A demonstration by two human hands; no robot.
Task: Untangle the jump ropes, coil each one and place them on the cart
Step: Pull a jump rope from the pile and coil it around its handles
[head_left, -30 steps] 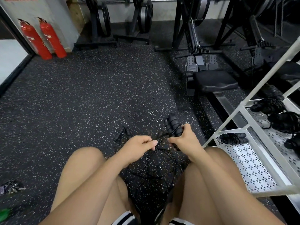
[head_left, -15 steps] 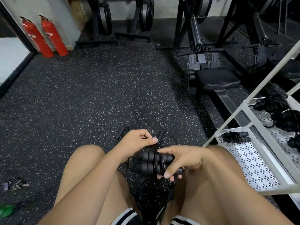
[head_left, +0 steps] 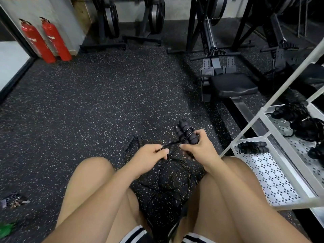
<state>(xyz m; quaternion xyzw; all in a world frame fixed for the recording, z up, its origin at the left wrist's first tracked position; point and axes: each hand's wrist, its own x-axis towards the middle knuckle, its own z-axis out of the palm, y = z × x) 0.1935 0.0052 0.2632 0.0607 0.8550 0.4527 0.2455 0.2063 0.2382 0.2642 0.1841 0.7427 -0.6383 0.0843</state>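
Head view: between the knees, loose cord [head_left: 168, 174] lies on the floor. Left hand [head_left: 149, 155] pinches it taut. Right hand [head_left: 198, 148] clasps two handles [head_left: 186, 133], partly wound, so this looks like coiling, with more turns due next. Second pair [head_left: 133, 143] lies beyond. Cart [head_left: 271, 172]: one bundle [head_left: 252, 147] below, roughly three above.

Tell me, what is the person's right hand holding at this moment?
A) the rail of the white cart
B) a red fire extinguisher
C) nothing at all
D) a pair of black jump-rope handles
D: the right hand grips the black handles, which have cord wound round them, while the left hand pinches the cord that runs off them.
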